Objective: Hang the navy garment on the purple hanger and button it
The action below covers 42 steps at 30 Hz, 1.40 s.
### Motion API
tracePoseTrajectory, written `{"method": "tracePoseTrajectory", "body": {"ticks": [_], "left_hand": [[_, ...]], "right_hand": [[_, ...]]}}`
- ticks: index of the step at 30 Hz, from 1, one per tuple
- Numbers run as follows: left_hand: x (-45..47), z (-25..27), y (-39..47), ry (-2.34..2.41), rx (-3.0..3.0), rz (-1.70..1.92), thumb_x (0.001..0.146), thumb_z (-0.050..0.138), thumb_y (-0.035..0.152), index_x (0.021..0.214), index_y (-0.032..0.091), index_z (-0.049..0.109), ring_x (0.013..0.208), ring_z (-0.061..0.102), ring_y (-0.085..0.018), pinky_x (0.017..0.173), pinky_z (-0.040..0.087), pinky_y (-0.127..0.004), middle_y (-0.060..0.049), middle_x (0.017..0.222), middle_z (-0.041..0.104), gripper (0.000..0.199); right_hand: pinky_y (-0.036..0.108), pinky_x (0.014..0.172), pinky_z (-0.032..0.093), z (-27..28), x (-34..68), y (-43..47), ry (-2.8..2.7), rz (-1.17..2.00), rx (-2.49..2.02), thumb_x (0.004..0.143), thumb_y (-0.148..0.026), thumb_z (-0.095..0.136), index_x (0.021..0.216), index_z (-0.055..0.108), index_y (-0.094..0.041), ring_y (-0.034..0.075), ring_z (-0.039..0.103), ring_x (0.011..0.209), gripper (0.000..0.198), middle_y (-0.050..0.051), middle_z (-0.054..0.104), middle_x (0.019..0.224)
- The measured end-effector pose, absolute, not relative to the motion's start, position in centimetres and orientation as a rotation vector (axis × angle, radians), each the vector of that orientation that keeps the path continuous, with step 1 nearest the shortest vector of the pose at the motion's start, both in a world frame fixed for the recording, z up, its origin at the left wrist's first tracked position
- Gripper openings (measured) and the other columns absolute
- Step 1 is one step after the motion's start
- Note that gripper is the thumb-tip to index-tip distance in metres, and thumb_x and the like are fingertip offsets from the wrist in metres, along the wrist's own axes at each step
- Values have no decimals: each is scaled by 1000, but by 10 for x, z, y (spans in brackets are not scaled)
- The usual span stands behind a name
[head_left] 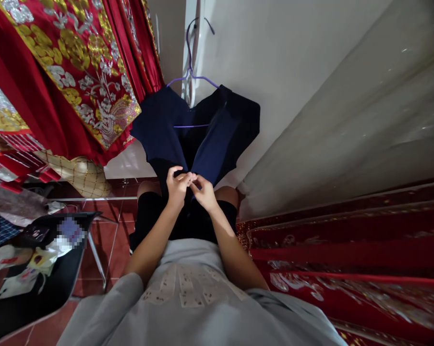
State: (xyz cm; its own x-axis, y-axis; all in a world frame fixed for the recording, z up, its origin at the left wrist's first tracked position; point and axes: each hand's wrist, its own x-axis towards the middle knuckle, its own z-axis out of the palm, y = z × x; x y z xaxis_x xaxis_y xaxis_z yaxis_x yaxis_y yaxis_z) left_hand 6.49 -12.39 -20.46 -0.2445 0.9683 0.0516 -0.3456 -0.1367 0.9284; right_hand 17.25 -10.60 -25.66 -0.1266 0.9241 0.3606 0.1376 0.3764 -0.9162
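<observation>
A dark navy vest (220, 139) hangs in front of me on a purple wire hanger (190, 72), its V-shaped neck spread apart. My left hand (177, 186) pinches the front edge of the vest just below the point of the V, with the index finger bent. Right beside it, my right hand (204, 191) is closed at the same spot, fingertips touching those of the left. Whether a button lies between the fingertips is too small to tell. The lower part of the vest hangs behind my hands and blends with my black shorts.
Red garments with gold and silver embroidery (83, 72) hang at the left. A black chair (58, 283) holds several small items at lower left. A pale sheet (328, 125) slopes along the right, above red embroidered fabric (346, 259). Red tiles (105, 245) cover the floor.
</observation>
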Motion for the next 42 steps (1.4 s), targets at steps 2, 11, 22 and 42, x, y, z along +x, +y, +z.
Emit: {"method": "tracePoseTrajectory", "body": {"ticks": [2, 11, 22, 42], "left_hand": [[63, -183, -110, 1052, 868, 1593, 85, 77, 16, 111, 20, 47, 87, 77, -21, 70, 52, -25, -4, 81, 76, 40], [58, -56, -23, 969, 1182, 1718, 94, 75, 22, 120, 24, 48, 85, 75, -13, 66, 49, -17, 1, 89, 75, 38], [36, -87, -21, 884, 1721, 1710, 98, 71, 28, 110, 22, 48, 52, 55, -5, 49, 41, -16, 1, 82, 67, 27], [19, -160, -24, 1351, 2216, 1171, 91, 52, 4, 165, 24, 21, 72, 65, -17, 82, 56, -34, -5, 96, 74, 82]], "right_hand": [[37, 81, 54, -266, 174, -99, -1563, 871, -1033, 89, -49, 60, 90, 61, -22, 23, 67, 81, 27, 8, 71, 89], [34, 74, 52, -286, 178, -48, -1698, 808, -1114, 88, -47, 55, 89, 57, -22, 21, 65, 73, 25, 7, 68, 82], [35, 77, 56, -120, 200, -24, -1671, 415, -791, 100, -51, 51, 140, 53, -27, 20, 67, 83, 46, 5, 71, 101], [27, 70, 47, -15, 224, 1, -1107, 345, -557, 103, -43, 48, 84, 45, -28, 14, 45, 68, 25, -1, 42, 75]]}}
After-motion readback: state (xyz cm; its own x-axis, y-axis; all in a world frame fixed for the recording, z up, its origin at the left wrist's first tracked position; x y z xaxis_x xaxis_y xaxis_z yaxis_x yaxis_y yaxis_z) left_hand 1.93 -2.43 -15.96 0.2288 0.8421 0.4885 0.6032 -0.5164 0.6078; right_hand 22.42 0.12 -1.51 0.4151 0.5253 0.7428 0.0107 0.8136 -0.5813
